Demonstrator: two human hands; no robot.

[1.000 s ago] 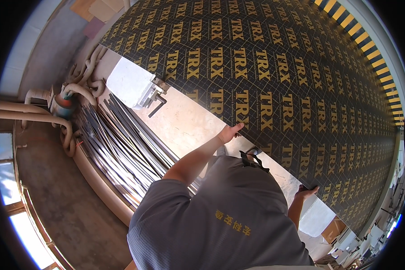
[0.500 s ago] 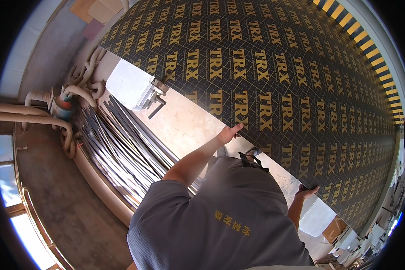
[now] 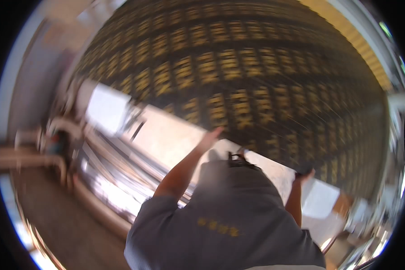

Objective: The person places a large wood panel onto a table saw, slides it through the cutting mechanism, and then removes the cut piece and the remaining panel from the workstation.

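A large black sheet (image 3: 238,108) with rows of gold printing fills the upper part of the view, blurred by motion. Its near edge slants from upper left to lower right just in front of me. My left hand (image 3: 210,138) is closed on this edge near the middle, thumb on the printed face and other fingers hidden beneath. Farther right along the same edge, my right hand (image 3: 306,175) grips too, its fingers partly hidden. A small dark patch by the right hand is too blurred to name.
White sheets (image 3: 107,108) and a metal fitting with a dark handle (image 3: 138,130) lie left of the board. Long thin strips (image 3: 117,155) and a thick hose or pipe (image 3: 96,204) run along the left. Yellow-and-black striping (image 3: 355,38) borders the far right.
My view has turned, so the board's near edge slants less steeply and the left-side things sit lower. The picture has blurred. Both hands stay on the edge.
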